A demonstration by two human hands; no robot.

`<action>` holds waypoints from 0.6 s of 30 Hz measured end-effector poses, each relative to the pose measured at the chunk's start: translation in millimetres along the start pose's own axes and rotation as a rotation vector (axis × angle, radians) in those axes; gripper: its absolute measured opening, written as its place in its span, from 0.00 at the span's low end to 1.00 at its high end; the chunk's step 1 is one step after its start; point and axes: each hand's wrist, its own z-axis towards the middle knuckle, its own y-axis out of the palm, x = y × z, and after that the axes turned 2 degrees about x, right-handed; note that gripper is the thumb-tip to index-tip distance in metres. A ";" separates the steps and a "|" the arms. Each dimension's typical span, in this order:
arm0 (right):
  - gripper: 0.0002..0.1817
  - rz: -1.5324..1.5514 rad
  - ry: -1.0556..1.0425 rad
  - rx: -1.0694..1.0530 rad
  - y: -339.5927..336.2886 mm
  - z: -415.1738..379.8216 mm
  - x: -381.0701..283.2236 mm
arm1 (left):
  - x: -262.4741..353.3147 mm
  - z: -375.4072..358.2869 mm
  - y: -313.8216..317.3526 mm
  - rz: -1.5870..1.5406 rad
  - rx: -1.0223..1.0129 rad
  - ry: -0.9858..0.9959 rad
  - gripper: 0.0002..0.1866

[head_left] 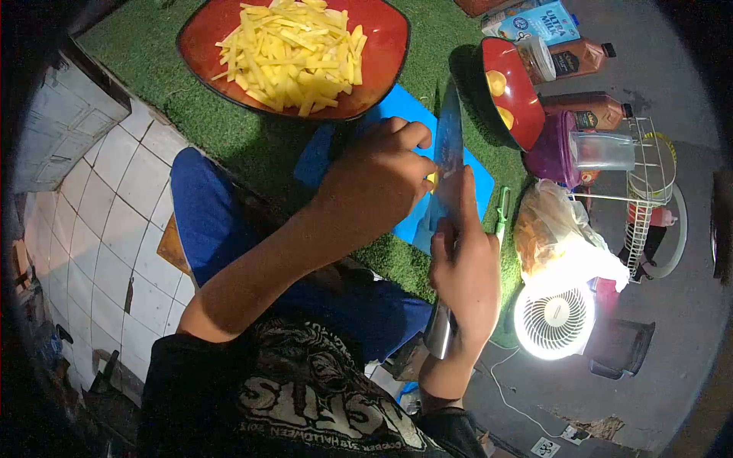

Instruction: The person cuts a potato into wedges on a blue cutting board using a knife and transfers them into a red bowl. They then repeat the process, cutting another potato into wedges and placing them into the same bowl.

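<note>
- Two hands of mine meet over the blue cutting board [411,231]: my right hand [467,278] is closed around the handle of the knife [450,145], index finger laid along the blade, which points towards twelve o'clock.
- My left hand [382,164], at ten o'clock from the right, has its fingertips drawn in narrow on a yellow piece [431,180] just beside the blade; my fingers hide most of it, so I can't tell how much is uncut.
- At about half past ten from my hands, the large red bowl [385,46] holds a tall heap of yellow sticks [294,57], already cut; I judge that to be the bulk of the cutting done.
- At one o'clock, the smaller red bowl [525,99] holds rounded yellow pieces [496,83], at least two, not in sticks; with the piece under my fingers, they look like the little that is left.
- At three o'clock, the peeler [502,210] lies by the board on the green mat [141,57], with a plastic bag [542,221] beyond it.
- Farther out, the purple container [551,153] sits at two o'clock, the milk carton [538,24] at one, and the white fan [555,317] between four and five.
</note>
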 end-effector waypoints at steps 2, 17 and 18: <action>0.44 -0.069 0.000 -0.002 3.5 9.0 -3.6 | 0.6 1.1 -0.6 0.006 -0.029 -0.039 0.12; 0.43 0.120 0.033 0.021 -3.9 8.7 1.0 | -0.7 -1.2 3.8 0.039 0.040 0.009 0.11; 0.43 0.140 0.081 0.000 -4.2 8.1 -0.8 | -0.3 -1.1 3.3 0.037 0.038 0.010 0.11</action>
